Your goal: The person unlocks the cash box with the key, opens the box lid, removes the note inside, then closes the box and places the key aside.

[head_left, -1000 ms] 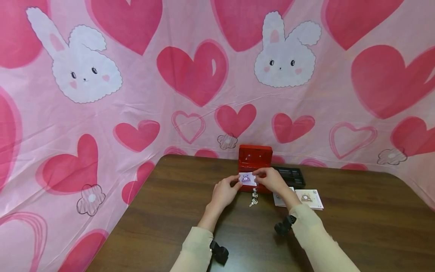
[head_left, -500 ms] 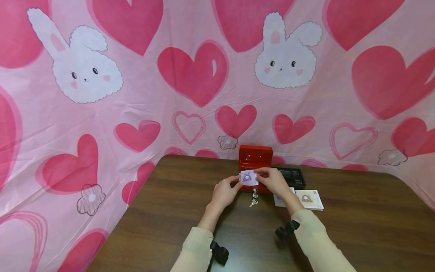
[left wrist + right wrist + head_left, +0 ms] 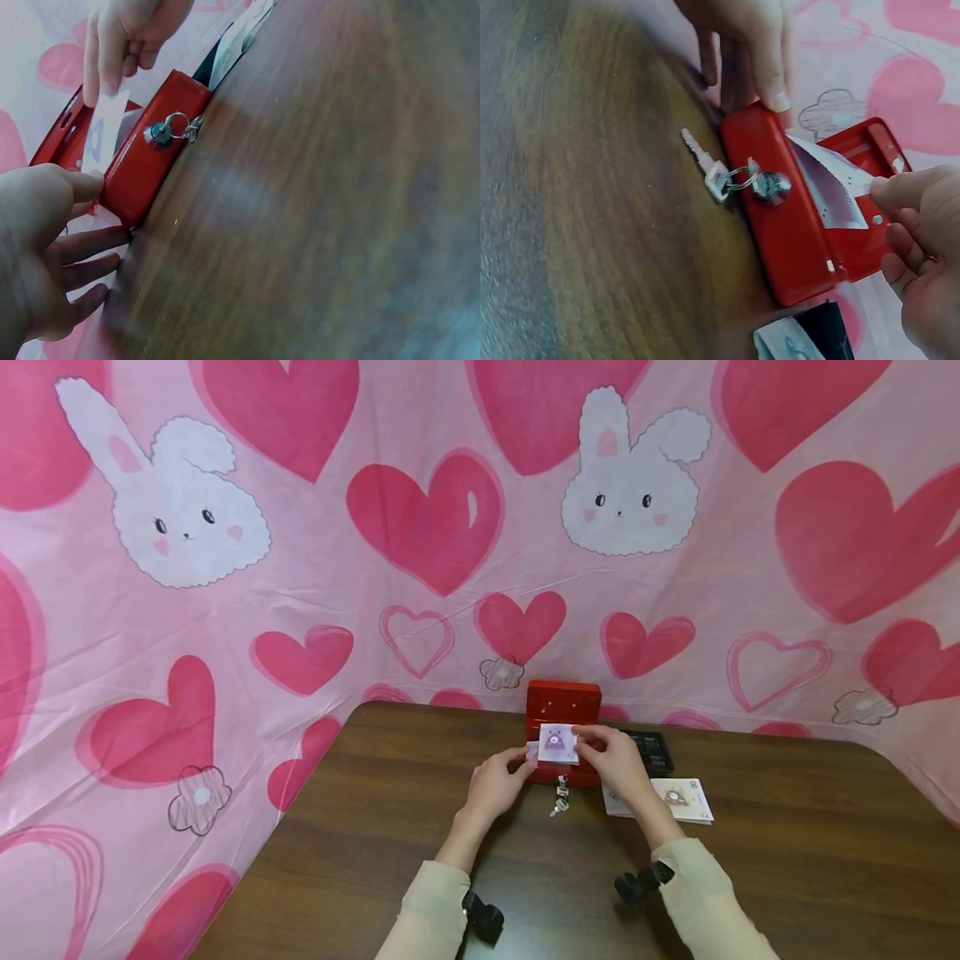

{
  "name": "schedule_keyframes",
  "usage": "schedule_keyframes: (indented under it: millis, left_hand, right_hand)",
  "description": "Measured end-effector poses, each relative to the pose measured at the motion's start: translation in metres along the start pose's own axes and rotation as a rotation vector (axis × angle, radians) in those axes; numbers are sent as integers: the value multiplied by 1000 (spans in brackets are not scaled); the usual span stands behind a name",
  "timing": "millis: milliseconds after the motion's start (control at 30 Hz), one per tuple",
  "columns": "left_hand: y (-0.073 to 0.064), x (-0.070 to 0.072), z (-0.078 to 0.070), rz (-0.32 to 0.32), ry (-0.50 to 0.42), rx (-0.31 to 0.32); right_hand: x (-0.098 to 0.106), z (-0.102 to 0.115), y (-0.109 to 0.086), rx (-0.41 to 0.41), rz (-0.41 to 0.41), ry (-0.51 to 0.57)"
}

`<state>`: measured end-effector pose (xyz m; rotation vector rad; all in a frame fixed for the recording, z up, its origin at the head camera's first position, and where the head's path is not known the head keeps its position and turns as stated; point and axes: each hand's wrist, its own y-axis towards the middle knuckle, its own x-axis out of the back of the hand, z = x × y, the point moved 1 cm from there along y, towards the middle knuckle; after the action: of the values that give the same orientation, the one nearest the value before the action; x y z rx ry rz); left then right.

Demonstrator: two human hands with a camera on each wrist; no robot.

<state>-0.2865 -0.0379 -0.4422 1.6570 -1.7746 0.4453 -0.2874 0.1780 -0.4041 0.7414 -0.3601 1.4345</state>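
Observation:
A small red cash box stands at the back of the table with its lid up. Keys on a ring hang from its front lock. My right hand pinches the right edge of a purple-and-white toy banknote, which is tilted up over the box. Beneath it a second purple note shows inside. My left hand holds the box's left front corner, thumb at the rim and fingers along the side, near the notes' left end. Whether it also grips paper is unclear.
Right of the box a black compartment tray lies on the table. In front of it sit flat stacks of printed notes, partly behind my right forearm. A pink heart-and-rabbit cloth hangs behind the table edge.
My right hand has moved a little right and upward, lifting the purple note away from my left hand and uncovering purple paper at the left. The left hand has stayed at the box.

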Motion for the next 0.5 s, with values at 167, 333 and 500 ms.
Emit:
schedule_keyframes:
  millis: [167,333,500]
  left_hand:
    - [0,0,0,7,-10,-3]
    - [1,2,0,11,-17,-1]
    - [0,2,0,6,-9,-11]
  right_hand:
    - [9,5,-7,1,-32,19]
    - [13,5,-15,-46,-24,53]
    - [17,5,-20,-50,-31,43]
